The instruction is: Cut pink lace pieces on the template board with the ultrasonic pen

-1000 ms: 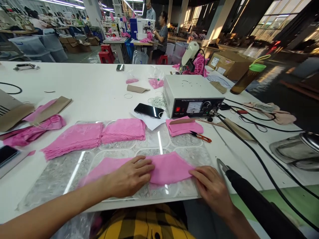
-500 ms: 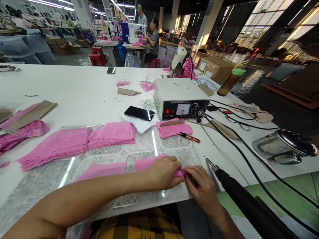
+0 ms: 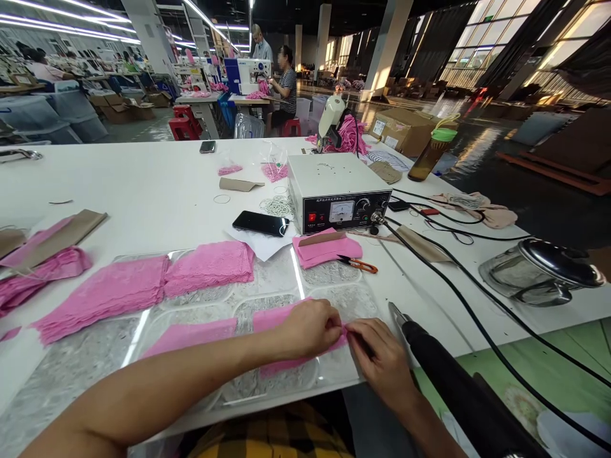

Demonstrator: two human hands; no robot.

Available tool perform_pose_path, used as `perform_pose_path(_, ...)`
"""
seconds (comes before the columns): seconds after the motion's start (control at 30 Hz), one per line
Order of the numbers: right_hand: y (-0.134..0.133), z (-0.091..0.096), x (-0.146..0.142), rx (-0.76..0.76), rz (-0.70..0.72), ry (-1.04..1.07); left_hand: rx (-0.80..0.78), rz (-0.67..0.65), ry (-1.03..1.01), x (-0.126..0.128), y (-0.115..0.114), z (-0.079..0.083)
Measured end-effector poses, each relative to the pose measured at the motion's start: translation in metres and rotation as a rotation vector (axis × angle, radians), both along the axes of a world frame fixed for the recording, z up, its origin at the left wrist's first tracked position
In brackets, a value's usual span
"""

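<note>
A piece of pink fabric (image 3: 273,318) lies under my left forearm on the marbled mat (image 3: 353,299). My left hand (image 3: 312,327) is closed on its right part, the fingers curled over the cloth. At the right end, my right hand (image 3: 379,353) pinches the fabric's edge between thumb and fingers. To the left is another flat pink piece (image 3: 193,334), partly covered by my forearm. Behind my arm sit two stacks of pink fabric, a left stack (image 3: 109,286) and a right stack (image 3: 210,267). Close to my right hand rests a black pen-like tool (image 3: 429,353) with a metal tip.
A white control box (image 3: 338,181) stands behind, its black cables (image 3: 458,299) running right. Thread snips (image 3: 358,264) lie beside folded pink cloth (image 3: 324,248). A phone (image 3: 260,222), a glass jug (image 3: 525,273) and a bottle (image 3: 432,156) are on the table. Co-workers are beyond.
The whole view has shifted slightly, tilting upward. My left fingers have curled in more over the pink fabric, while my right hand keeps its pinch at the edge.
</note>
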State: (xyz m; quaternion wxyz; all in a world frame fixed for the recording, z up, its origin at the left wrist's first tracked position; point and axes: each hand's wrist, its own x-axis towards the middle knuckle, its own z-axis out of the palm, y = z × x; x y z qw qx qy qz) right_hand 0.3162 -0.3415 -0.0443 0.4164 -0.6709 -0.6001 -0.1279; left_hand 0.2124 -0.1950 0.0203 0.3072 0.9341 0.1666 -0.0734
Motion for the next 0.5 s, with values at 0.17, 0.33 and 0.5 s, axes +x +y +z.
perform_pose_path(0.17,0.0,-0.003,-0.001,-0.01,-0.009,0.01,-0.024,0.041,-0.004,0.001,-0.002,-0.006)
perform_pose_path(0.33,0.0,-0.005,-0.001,-0.014,-0.009,-0.003,-0.035,0.075,-0.026,0.002,-0.004,-0.014)
perform_pose_path(0.5,0.001,-0.004,-0.002,-0.009,-0.034,-0.031,-0.05,0.072,-0.03,0.002,-0.004,-0.013)
